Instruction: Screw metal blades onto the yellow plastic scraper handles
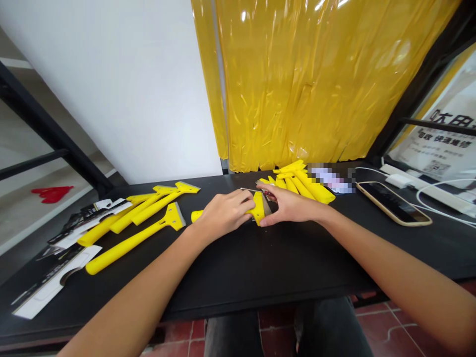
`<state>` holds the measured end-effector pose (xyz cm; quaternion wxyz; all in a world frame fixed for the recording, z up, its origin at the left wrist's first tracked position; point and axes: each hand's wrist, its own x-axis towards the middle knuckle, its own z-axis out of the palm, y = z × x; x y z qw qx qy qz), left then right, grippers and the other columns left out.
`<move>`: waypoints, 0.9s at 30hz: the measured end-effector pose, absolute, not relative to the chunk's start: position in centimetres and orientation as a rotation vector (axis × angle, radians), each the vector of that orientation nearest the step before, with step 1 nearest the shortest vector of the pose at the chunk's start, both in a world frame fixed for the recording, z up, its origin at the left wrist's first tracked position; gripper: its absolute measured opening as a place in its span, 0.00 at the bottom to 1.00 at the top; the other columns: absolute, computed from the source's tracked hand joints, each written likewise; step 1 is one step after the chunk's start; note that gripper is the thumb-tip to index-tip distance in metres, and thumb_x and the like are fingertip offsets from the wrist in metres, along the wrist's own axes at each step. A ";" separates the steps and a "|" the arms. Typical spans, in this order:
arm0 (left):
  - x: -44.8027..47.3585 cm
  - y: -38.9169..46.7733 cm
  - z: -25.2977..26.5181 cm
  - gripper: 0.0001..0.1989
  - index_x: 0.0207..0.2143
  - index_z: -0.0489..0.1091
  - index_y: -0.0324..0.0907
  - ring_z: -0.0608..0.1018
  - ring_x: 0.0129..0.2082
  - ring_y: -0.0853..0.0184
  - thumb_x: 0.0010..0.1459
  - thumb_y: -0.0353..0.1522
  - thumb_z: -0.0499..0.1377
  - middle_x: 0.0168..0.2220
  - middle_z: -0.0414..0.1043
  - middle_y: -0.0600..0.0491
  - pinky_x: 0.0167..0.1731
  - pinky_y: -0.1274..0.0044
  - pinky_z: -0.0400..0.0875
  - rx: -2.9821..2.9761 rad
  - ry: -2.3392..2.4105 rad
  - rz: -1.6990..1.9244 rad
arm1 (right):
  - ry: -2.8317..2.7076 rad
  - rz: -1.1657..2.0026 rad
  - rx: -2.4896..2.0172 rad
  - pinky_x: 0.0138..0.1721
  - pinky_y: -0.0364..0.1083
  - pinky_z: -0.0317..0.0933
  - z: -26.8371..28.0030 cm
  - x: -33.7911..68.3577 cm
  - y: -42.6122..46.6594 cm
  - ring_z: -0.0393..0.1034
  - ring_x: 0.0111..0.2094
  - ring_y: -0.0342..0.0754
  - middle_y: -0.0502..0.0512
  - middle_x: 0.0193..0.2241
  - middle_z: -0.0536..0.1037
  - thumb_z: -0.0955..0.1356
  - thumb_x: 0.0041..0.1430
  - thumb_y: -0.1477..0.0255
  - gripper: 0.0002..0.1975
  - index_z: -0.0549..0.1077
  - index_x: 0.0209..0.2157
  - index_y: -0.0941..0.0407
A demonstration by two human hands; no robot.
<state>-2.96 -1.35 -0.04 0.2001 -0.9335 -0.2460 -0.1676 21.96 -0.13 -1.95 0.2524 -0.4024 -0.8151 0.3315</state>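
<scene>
Over the middle of the table, my left hand is closed round the neck of a yellow scraper. Its handle end sticks out to the left under my wrist, and its wide head points right. My right hand grips that head at the blade edge, thumb below and fingers above. A thin metallic piece shows by the right fingertips; what it is I cannot make out. To the left lie several yellow scrapers with blades in their heads, the nearest scraper apart from the others. Beyond my right hand is a pile of yellow scraper parts.
Black-and-white cardboard sleeves lie at the table's left. On the right are a phone in a tan case, a lit, partly blurred phone, white cables and a power strip. Yellow plastic film hangs behind.
</scene>
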 end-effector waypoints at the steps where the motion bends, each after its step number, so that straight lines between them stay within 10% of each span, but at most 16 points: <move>1: -2.9 -1.4 0.0 0.04 0.40 0.69 0.43 0.76 0.44 0.65 0.66 0.33 0.57 0.45 0.75 0.52 0.28 0.76 0.66 -2.620 -0.670 -0.471 | -2.258 0.906 -1.081 0.62 0.58 0.59 -1.9 22.1 -0.2 0.62 0.63 0.61 0.64 0.65 0.63 0.79 0.42 0.52 0.56 0.55 0.68 0.52; 27: -3.4 -1.4 0.5 0.02 0.41 0.69 0.43 0.79 0.45 0.66 0.66 0.31 0.57 0.49 0.76 0.54 0.29 0.75 0.68 -2.574 -0.739 -0.507 | -2.018 0.760 -1.127 0.56 0.57 0.66 -0.2 23.5 1.0 0.69 0.55 0.58 0.63 0.53 0.73 0.76 0.49 0.56 0.43 0.61 0.63 0.57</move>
